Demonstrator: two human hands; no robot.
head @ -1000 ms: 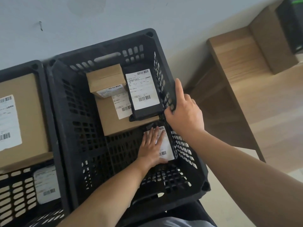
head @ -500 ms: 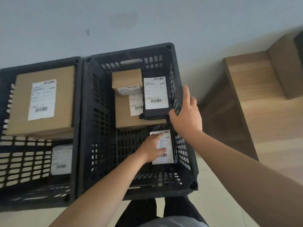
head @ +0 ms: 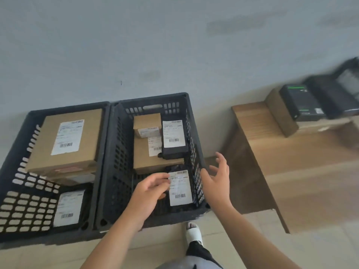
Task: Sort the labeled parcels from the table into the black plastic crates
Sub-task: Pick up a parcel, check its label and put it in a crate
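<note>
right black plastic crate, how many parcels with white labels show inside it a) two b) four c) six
b: the right black plastic crate holds a small cardboard box, a larger cardboard box under it, a black parcel by the far right wall and another black parcel at the near end.

One head-worn view — looking steeply down, close over the crates (head: 108,171).

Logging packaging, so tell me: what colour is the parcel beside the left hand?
Black, white label; head view.

Grey wall (head: 136,35), tiled floor (head: 242,239), wooden table (head: 291,171)
</note>
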